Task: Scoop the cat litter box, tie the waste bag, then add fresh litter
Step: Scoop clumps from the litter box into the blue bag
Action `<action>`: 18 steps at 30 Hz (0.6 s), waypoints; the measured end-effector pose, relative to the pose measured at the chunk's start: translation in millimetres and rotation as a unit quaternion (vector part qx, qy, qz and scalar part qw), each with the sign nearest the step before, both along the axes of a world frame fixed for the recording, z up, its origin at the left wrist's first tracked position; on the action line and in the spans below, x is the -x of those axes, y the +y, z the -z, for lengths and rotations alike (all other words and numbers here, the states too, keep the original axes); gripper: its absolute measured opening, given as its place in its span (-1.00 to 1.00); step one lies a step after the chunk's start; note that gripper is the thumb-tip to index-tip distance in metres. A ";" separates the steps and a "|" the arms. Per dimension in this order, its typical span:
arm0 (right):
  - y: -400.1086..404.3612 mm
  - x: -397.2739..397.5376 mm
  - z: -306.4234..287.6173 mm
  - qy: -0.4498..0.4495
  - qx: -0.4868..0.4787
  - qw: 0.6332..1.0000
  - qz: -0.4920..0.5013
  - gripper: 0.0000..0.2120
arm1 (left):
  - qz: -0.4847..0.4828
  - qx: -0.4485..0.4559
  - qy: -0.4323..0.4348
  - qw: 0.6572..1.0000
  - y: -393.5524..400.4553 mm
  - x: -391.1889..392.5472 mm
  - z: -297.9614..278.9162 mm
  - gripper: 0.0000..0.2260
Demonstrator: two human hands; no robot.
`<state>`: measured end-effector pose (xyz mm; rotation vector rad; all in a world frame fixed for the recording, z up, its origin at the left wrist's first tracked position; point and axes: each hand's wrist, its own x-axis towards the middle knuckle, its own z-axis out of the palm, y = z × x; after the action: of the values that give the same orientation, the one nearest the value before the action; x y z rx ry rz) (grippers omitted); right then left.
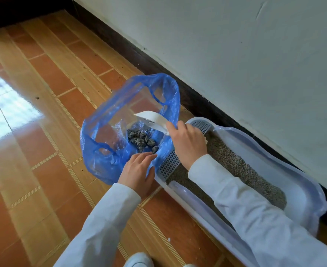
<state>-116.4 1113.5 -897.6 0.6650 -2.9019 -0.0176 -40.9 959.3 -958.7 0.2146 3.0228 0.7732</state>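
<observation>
A blue plastic waste bag [108, 116] stands open on the tiled floor, with dark grey litter clumps [142, 140] at its bottom. My left hand [137, 170] grips the bag's near edge and holds it open. My right hand [187, 141] holds a white slotted scoop [153, 119], tipped down inside the bag's mouth above the clumps. To the right lies the pale lilac litter box [286, 180] with grey-beige litter [241, 166] in it; my right sleeve crosses over it.
A white wall [255, 54] with a dark skirting board [158, 66] runs right behind the box. Orange and tan floor tiles [53, 112] stretch away on the left, with window glare at the far left. A white shoe tip [139, 260] shows at the bottom edge.
</observation>
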 end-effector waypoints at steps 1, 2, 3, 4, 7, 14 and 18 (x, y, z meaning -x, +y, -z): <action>3.4 -1.5 -1.8 -0.005 0.018 1.000 0.007 -0.72 | 0.002 -0.001 0.002 1.000 0.9 0.2 0.4 -0.68; 8.3 -3.6 -3.8 -0.024 0.053 0.998 0.020 -0.71 | 0.005 -0.002 0.004 1.000 2.0 0.7 1.4 -0.69; 14.0 -6.7 -6.1 -0.053 0.097 0.993 0.045 -0.71 | 0.007 -0.001 0.003 1.000 3.0 1.6 1.9 -0.70; 21.3 -11.1 -8.1 -0.086 0.145 0.983 0.075 -0.75 | 0.008 0.000 0.003 1.000 4.1 2.4 2.8 -0.70; 54.2 -30.5 -9.8 -0.140 0.269 0.941 0.152 -0.90 | 0.013 -0.003 0.015 1.000 10.7 5.8 3.5 -0.69; 138.8 -73.2 -0.3 -0.270 0.279 0.867 0.313 -0.90 | 0.039 -0.005 0.026 0.999 31.6 13.8 0.7 -0.68; 158.7 -79.7 2.9 -0.278 0.151 0.885 0.343 -0.86 | 0.057 0.003 0.036 0.998 39.3 17.9 2.3 -0.68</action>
<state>-36.7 1272.2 -900.6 -0.5178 -3.3792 0.6179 -58.7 998.7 -961.0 0.4186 3.0461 0.7648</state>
